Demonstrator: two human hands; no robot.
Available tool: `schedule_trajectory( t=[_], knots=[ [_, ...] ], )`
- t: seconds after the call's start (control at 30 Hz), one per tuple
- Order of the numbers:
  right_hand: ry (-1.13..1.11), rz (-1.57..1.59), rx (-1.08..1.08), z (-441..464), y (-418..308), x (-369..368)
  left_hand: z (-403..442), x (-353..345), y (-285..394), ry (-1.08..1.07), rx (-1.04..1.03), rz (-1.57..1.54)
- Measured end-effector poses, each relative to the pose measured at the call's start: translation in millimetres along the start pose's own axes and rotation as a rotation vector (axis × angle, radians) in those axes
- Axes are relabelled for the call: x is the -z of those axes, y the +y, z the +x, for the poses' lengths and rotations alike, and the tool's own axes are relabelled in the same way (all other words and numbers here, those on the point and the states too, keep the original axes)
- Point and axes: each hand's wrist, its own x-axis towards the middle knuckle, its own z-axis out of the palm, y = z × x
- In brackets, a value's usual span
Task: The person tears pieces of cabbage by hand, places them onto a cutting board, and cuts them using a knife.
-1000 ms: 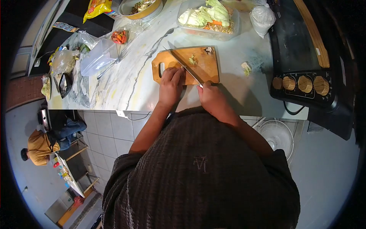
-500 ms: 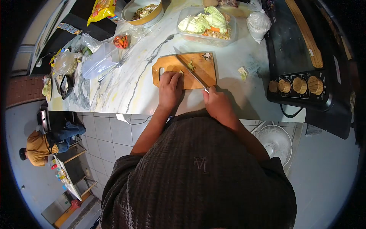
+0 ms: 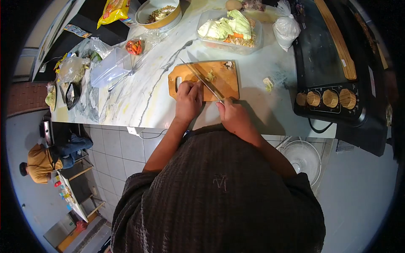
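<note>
My right hand (image 3: 236, 117) grips the handle of a long kitchen knife (image 3: 205, 83). Its blade slants up and left across a wooden cutting board (image 3: 228, 80). On the board's left part rests my left hand (image 3: 188, 100), fingers curled and closed close beside the blade. Whatever the fingertips press on is mostly hidden. Right of the blade lie small greenish vegetable scraps (image 3: 210, 76), and a whitish-dark bit (image 3: 228, 65) sits near the board's top right corner.
Behind the board stands a clear container (image 3: 230, 47) with cabbage and shredded vegetables. A bowl (image 3: 177, 17), red peppers (image 3: 134, 47) and an empty plastic tub (image 3: 112, 69) are to the left. On the right are a cabbage scrap (image 3: 268, 84) and a black cooker (image 3: 325, 50). A person (image 3: 40, 162) sits far left.
My right hand and the knife have shifted left, bringing the blade nearer my left fingers. My left hand stays at almost the same spot on the board.
</note>
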Motion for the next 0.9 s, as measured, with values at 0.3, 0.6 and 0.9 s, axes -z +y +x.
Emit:
schedule_trajectory(
  t=[0.3,0.6,0.9],
  knots=[
    [-0.007,0.009,0.047,4,-1,1,0,-3,-2,0.024,-0.016,-0.018],
    [-0.036,-0.001,0.023,6,-6,3,0,-1,-3,0.036,-0.03,-0.02],
    [0.016,-0.033,0.045,6,-1,3,-4,-2,-4,-0.017,0.013,-0.049]
  ],
)
